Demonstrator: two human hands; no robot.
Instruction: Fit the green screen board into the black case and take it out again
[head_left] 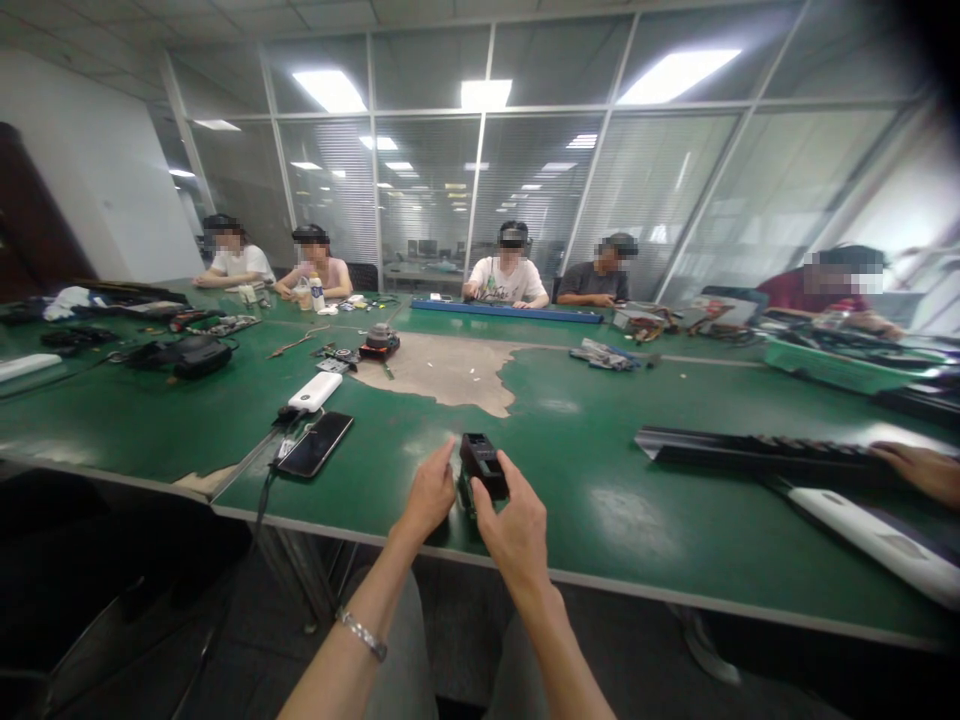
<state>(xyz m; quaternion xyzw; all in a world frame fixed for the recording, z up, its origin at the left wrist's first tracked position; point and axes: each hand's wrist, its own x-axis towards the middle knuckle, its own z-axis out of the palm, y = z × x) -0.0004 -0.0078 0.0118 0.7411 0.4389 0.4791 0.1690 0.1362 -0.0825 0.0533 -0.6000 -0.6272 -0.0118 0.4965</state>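
Note:
A small black box-like device (482,460) stands near the front edge of the green table (577,520), between my two hands. My right hand (517,515) grips its right side, with the thumb in front and the fingers along the far side. Just left of the device is my left hand (433,490), its index finger pointing forward and the other fingers curled; whether it touches anything is hard to see. Something greenish lies partly hidden under the device. A black phone (316,445) rests on the table left of my hands.
A white power bank (316,391) with cables lies behind the phone. On the right are a long black rail (705,448), another person's hand (919,470) and a white tool (877,535). Farther back sit a green basket (847,370), a blue bar (502,311) and several people.

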